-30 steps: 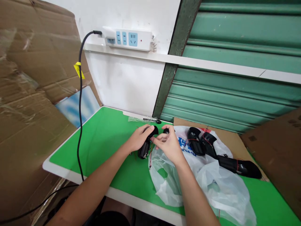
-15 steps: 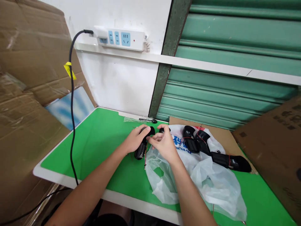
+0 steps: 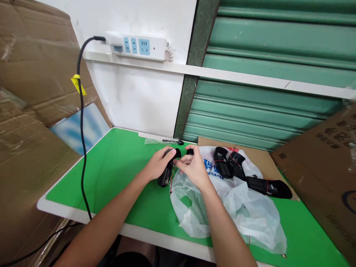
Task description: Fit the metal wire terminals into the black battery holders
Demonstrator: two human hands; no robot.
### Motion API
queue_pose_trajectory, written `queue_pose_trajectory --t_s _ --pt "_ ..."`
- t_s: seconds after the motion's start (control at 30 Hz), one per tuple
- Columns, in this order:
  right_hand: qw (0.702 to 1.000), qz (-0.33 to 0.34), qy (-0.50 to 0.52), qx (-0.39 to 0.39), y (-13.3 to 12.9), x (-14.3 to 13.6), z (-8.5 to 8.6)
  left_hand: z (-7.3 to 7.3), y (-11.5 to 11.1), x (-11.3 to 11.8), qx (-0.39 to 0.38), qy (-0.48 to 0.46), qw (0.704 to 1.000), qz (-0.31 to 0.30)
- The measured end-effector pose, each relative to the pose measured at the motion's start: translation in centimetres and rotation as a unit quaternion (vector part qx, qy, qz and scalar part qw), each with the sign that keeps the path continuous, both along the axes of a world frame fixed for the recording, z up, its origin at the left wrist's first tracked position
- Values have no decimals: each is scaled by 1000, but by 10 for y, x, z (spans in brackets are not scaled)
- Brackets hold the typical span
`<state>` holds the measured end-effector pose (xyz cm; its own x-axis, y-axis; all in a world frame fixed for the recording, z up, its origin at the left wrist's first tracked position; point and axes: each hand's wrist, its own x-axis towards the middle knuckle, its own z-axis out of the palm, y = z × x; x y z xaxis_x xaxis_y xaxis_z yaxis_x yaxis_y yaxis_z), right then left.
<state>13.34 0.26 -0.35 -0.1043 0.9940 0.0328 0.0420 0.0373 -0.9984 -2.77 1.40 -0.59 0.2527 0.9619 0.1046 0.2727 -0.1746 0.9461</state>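
Note:
My left hand is closed around a black plastic housing, which is held just over the green table top. Thin red wires hang from the housing's right side. Close by on the right, my right hand has its thumb and index finger curled together at the housing's edge. Whatever lies between those fingertips is too small to make out. Another black part shows partly behind my right hand. Several similar black housings with red wires, such as this one, lie to the right.
A crumpled white plastic bag lies under and beside my right forearm. Behind my hands is a small black tool with clear wrapping. A black cable hangs from the power strip across the table's left side. Cardboard boxes flank the table.
The view has shifted slightly, so the scene sits a little further left. My right hand's fingers have moved slightly at the housing; my left hand keeps its hold.

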Motion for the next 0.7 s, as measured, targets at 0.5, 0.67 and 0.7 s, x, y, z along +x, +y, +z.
queue_pose_trajectory --t_s 0.5,0.67,0.7 --pt "1000 12 -11 -14 -2 -1 2 -1 0 0 13 7 1000 -4" --pt "1000 21 -12 -14 -2 0 1 -2 0 0 11 8 1000 -4" --pt "1000 18 -15 -12 -1 0 0 -2 0 0 13 8 1000 -2"
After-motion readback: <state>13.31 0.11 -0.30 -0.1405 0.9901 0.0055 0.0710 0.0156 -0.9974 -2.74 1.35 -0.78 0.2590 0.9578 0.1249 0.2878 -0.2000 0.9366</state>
